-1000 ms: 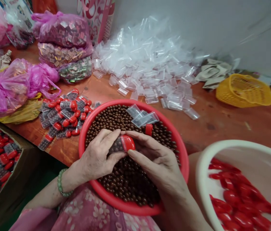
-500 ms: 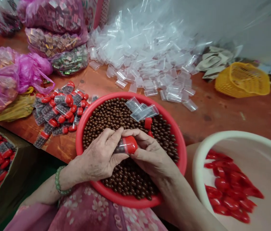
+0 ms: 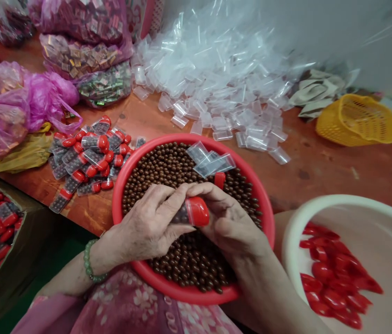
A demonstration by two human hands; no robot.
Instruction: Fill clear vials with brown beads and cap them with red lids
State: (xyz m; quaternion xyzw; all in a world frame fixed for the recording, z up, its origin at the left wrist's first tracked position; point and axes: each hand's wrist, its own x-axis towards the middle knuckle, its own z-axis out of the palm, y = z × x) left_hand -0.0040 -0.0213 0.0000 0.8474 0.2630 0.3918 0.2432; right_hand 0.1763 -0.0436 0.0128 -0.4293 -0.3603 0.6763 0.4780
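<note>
A clear, flat plastic container (image 3: 181, 215) filled with dark brown balls lies tilted over the red basin (image 3: 116, 204). Its glossy red cap (image 3: 199, 211) faces right. My left hand (image 3: 150, 220) is closed around the container's clear body, thumb below and fingers over the top. At the capped end, the curled fingers of my right hand (image 3: 232, 218) touch the cap's far side; its thumb is bent beside the cap. Brown balls (image 3: 189, 266) fill the basin beneath both hands. Several empty clear cases (image 3: 213, 162) and a red cap piece (image 3: 219, 180) lie on the balls.
Filled red-capped containers (image 3: 88, 155) are heaped at left, with more in a cardboard box (image 3: 18, 232). Clear empty cases (image 3: 217, 83) pile up behind the basin. To the right stand a white tub (image 3: 293, 222) holding red caps (image 3: 335, 278) and a yellow basket (image 3: 359, 120).
My right thumb has drawn back from the cap and bent. Both hands and the container have shifted slightly right in view; the whole scene has also shifted a little.
</note>
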